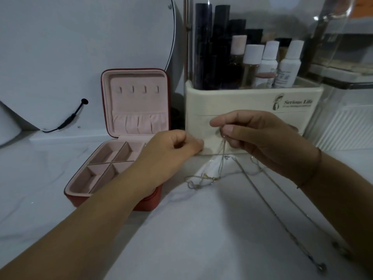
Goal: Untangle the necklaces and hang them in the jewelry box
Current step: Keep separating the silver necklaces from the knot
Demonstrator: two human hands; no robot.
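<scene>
A red jewelry box (113, 190) with pink lining stands open at the left, its lid upright with several small hooks (138, 89) and a gathered pocket. My right hand (262, 138) pinches thin gold chains (223, 156) that hang down to a tangled bunch (201, 179) on the white table. A longer silver necklace (282, 215) trails from there toward the lower right. My left hand (171, 152) is curled beside the box's right edge, fingers bent; whether it holds a chain is not visible.
A cream cosmetics organiser (252, 102) with bottles and dark tubes stands right behind my hands. A round mirror (80, 47) with a black cable (70, 118) leans at the back left. A clear container (343, 98) sits at the far right.
</scene>
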